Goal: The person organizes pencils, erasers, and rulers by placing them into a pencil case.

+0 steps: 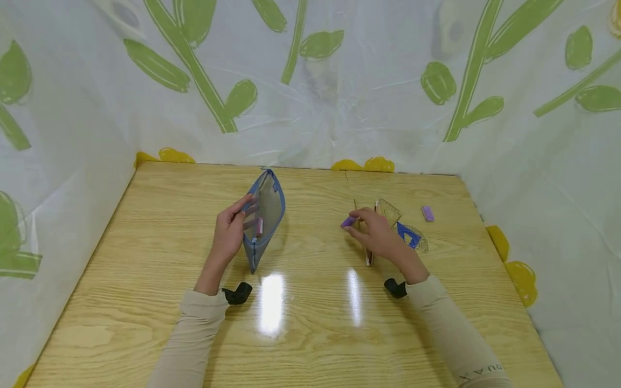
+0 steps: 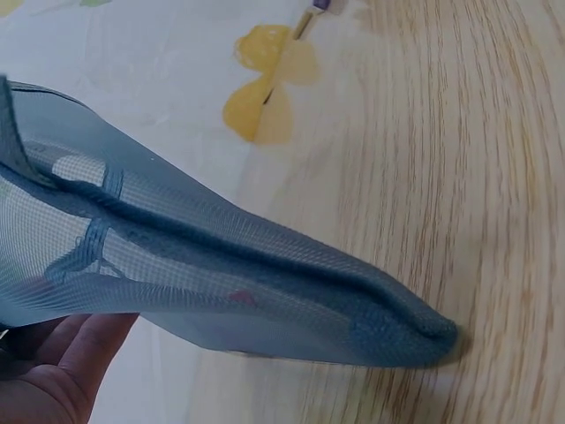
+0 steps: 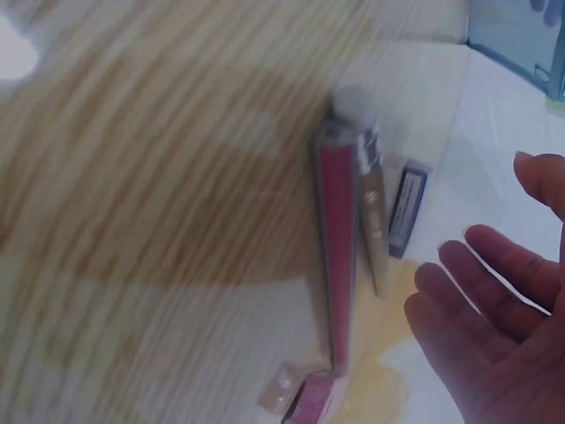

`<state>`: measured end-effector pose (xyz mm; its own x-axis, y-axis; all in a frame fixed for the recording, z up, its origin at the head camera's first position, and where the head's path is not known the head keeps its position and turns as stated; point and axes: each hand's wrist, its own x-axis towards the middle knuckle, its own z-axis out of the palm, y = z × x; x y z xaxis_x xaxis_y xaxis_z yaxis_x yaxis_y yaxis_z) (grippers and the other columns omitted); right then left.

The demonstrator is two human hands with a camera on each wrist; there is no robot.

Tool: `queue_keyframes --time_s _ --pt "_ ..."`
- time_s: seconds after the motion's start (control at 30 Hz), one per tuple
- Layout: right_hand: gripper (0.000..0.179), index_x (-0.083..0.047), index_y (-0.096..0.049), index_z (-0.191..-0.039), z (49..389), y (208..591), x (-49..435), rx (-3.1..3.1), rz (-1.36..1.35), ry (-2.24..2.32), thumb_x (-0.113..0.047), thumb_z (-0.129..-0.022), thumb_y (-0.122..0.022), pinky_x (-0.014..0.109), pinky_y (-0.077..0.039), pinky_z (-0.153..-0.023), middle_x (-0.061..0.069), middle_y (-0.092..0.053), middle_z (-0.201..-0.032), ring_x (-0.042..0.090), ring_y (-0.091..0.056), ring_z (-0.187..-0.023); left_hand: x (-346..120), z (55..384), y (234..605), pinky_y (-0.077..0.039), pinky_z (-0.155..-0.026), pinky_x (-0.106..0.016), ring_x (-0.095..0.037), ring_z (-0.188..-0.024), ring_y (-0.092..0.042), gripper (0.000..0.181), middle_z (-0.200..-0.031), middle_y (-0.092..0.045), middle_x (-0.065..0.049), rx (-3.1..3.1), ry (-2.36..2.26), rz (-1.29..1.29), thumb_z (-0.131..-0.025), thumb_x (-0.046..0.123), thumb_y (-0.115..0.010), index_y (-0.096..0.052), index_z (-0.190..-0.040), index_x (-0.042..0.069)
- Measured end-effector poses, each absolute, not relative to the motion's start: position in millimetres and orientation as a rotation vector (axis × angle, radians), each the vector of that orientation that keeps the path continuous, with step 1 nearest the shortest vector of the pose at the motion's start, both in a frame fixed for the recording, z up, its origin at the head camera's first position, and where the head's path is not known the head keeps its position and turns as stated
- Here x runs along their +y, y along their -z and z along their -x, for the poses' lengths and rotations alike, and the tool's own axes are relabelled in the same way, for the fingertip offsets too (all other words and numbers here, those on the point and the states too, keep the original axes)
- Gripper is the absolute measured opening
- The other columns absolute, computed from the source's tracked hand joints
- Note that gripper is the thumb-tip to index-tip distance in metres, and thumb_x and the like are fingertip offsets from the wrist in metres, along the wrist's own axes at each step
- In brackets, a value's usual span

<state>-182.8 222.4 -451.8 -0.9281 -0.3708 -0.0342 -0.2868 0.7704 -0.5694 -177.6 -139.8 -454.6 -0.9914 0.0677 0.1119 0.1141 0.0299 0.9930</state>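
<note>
My left hand grips the side of a blue mesh zip pouch, which stands with its mouth parted. Several of its fingers show greyed through the mesh. Inside the pouch lies a small pinkish eraser. In the left wrist view the pouch hides most of that hand. My right hand reaches over the table with its thumb and fingers spread about a purple eraser. The right wrist view shows this eraser lying beside a pen, apart from the open fingers.
Under and beside the right hand lie a long red-and-grey stick-like item, a clear set square and a blue triangle. Another purple eraser lies farther right. White sheeting with painted leaves walls the wooden table.
</note>
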Motion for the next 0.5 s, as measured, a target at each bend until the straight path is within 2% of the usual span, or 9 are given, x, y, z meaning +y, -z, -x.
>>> queue_keyframes --time_s 0.3,0.5 --pt "0.054 0.006 -0.051 -0.144 186.1 452.5 227.6 2.828 0.434 0.809 -0.029 -0.104 -0.058 0.06 -0.046 -0.109 0.027 -0.051 -0.146 0.045 -0.048 -0.135 -138.7 176.4 455.2 -0.051 -0.105 -0.051 -0.041 -0.135 -0.052 0.048 -0.149 -0.049 -0.026 -2.23 2.174 0.187 -0.107 0.001 -0.026 -0.042 -0.152 -0.003" --pt "0.051 0.009 -0.055 -0.139 190.1 458.3 228.9 2.875 0.438 0.686 -0.028 -0.103 -0.061 0.06 -0.046 -0.109 0.029 -0.054 -0.14 0.045 -0.05 -0.132 -137.5 175.1 455.5 -0.052 -0.104 -0.05 -0.04 -0.135 -0.053 0.048 -0.149 -0.05 -0.025 -2.225 2.169 0.192 -0.107 0.001 -0.025 -0.042 -0.152 -0.002"
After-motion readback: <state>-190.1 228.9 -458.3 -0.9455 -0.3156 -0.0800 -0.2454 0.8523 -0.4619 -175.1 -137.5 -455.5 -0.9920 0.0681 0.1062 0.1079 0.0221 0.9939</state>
